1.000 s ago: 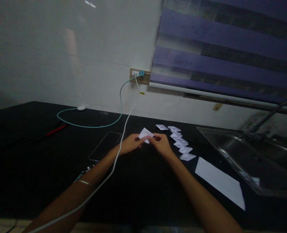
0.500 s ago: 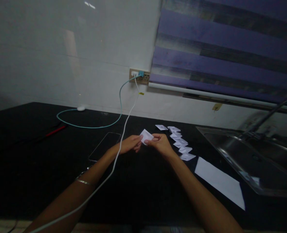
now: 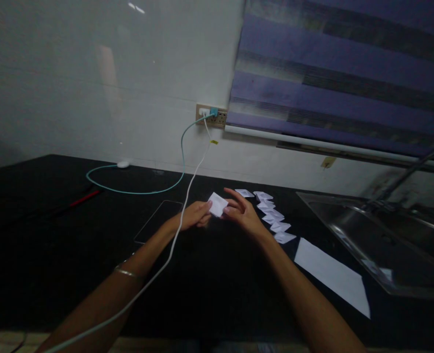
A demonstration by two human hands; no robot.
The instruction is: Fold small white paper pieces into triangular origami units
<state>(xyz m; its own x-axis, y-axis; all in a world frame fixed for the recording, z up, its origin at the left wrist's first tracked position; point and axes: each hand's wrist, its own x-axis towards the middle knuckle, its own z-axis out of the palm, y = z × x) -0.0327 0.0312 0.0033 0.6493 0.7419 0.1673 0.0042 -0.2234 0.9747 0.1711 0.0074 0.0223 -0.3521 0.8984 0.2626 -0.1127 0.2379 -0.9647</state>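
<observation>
Above the black counter, my left hand [image 3: 195, 214] pinches the left edge of a small folded paper square [image 3: 217, 204]. My right hand [image 3: 242, 211] is at the square's right corner, its thumb and a finger closed on the paper while the index finger is lifted away. Just right of that hand, several white folded paper pieces [image 3: 273, 214] lie in an overlapping row. A flat sheet of white paper [image 3: 332, 274] rests nearer to me, beside my right forearm.
A dark phone [image 3: 158, 221] lies behind my left wrist. The white cable [image 3: 173, 245] runs from the wall socket [image 3: 211, 115] across my left forearm. At right is a steel sink [image 3: 364, 230] with a faucet [image 3: 404, 176]. A teal cable [image 3: 139, 193] curves at the back.
The folded paper has shifted slightly left and turned a little. My right index finger has lifted and straightened off it. The row of folded pieces stays in place.
</observation>
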